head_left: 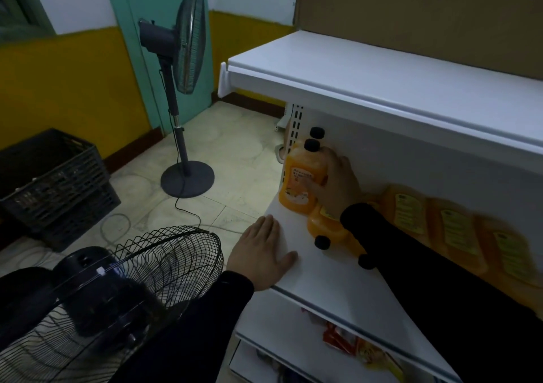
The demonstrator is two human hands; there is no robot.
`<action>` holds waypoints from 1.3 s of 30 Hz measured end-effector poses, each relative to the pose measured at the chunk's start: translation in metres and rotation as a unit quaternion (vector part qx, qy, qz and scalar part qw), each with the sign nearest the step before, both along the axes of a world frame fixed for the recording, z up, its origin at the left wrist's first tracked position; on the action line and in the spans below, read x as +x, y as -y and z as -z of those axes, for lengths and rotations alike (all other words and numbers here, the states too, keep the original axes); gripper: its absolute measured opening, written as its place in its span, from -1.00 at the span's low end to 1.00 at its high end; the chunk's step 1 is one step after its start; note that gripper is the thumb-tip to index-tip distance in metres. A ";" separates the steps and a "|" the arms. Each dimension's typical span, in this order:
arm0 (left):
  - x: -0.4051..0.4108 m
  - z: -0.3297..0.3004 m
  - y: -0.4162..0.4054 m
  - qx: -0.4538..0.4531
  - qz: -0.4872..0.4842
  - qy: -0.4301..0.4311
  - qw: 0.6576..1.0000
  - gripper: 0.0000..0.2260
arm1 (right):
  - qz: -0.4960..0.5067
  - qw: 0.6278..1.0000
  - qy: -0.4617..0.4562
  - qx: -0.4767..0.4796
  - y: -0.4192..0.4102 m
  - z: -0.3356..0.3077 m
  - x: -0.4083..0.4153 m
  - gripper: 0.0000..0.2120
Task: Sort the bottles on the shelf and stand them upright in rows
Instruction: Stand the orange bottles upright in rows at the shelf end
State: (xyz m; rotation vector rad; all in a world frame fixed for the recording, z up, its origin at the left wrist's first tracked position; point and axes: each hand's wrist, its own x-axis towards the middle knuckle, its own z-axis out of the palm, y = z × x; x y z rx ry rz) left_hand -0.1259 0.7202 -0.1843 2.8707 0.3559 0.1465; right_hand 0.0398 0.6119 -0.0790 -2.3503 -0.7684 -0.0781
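Bottles of orange drink sit on the middle shelf point(332, 268) of a white rack, and only the far left end is in order. From the head camera, the one view there is, the right hand point(335, 183) wraps round the side of an upright bottle point(302, 177) at the shelf's left corner, thumb across the label, fingers curled behind. A second black cap point(317, 132) shows just behind it, so another bottle seems to stand there, mostly hidden. The left hand point(261, 253) lies flat on the shelf's front left edge, fingers straight, holding nothing.

Lying on their sides just right of the held bottle are two more, a near bottle point(326, 224) with its cap pointing forward and another under the right sleeve point(426, 253). Further right, a blurred row of bottles point(458, 230) lies flat with the yellow labels up.

Trouble looks likeliest at that corner. The upright bottle stands close to the shelf's open left end, with the floor point(235, 159) below, so a push too far left could send it off. The right sleeve rests across the lying bottles; drawing the arm back carelessly could drag one toward the front lip and roll it off. The near bottle touches the base of the upright one, so lifting it roughly might knock the standing one over. A fan point(182, 47) stands on the floor and a wire fan guard point(164, 268) sits beside the left arm, where a falling bottle might land.
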 end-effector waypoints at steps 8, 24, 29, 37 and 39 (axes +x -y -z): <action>0.002 -0.002 0.002 -0.002 -0.004 -0.003 1.000 -0.20 | -0.044 0.981 0.019 -0.190 0.068 0.028 -0.024 0.00; 0.032 -0.041 0.057 -0.306 0.036 0.073 0.949 -0.43 | -0.158 0.967 0.081 -0.185 0.095 -0.031 -0.025 -0.65; 0.054 -0.054 0.072 -0.362 0.025 0.082 0.928 -0.38 | -0.112 0.990 0.047 -0.073 0.098 -0.042 0.003 -0.64; 0.022 -0.025 0.037 -0.035 0.027 -0.018 0.999 -0.35 | -0.134 0.990 -0.002 -0.049 0.073 -0.036 0.033 -0.46; 0.017 -0.019 0.028 0.019 0.041 -0.014 0.999 -0.31 | -0.108 0.992 0.007 -0.064 0.072 -0.032 0.044 -0.35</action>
